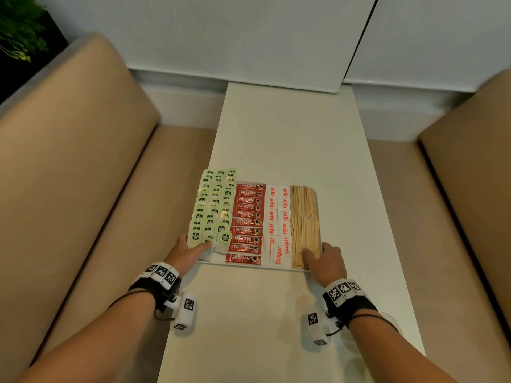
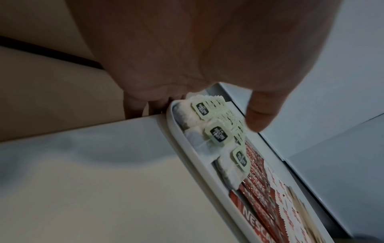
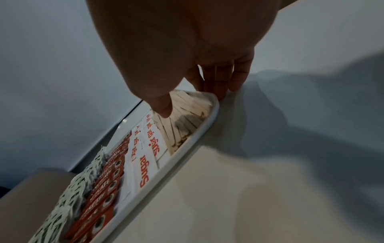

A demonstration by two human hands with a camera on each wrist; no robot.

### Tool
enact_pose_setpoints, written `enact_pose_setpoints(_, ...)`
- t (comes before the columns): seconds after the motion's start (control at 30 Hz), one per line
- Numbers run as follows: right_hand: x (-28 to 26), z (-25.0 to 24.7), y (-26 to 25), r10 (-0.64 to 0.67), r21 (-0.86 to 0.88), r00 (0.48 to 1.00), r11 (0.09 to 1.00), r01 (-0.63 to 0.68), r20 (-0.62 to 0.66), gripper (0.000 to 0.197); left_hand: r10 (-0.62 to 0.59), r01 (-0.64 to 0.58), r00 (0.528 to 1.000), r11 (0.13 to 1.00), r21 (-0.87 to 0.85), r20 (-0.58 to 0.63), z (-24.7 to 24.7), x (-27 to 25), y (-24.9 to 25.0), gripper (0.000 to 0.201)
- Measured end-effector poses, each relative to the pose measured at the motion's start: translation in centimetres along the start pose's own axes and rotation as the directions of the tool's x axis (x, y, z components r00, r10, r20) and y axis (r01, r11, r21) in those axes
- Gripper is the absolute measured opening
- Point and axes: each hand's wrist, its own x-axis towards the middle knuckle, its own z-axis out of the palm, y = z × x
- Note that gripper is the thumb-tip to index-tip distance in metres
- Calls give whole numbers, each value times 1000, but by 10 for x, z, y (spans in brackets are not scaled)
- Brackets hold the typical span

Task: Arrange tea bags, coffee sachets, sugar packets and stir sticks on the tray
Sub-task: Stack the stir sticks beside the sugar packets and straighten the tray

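left hand [image 1: 185, 251] and right hand [image 1: 326, 259] each grasping a near corner of the filled tray [image 1: 243, 265], thumbs over tea bags [image 1: 213, 205] and stir sticks [image 1: 305, 222]; tray on tabletop [image 1: 276, 313] between hands. move level and evenly, lest rows slide.
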Motion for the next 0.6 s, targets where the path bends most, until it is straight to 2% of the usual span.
enact_pose_setpoints(0.1,-5,0,3,-38,-25,999,999,38,7,57,39,-36,999,989,145,-22,-5,-3,-4,89)
enact_pose_setpoints(0.23,-12,3,7,-165,-102,986,981,166,19,83,117,-107,993,942,319,-12,-7,-10,-9,85)
enact_pose_setpoints(0.4,-8,7,8,-208,-108,977,971,211,44,95,168,-157,986,911,381,5,-5,-14,-2,75)
enact_pose_setpoints(0.6,-1,4,2,-204,-105,978,973,208,44,93,188,-176,982,898,403,11,-5,-13,9,73)
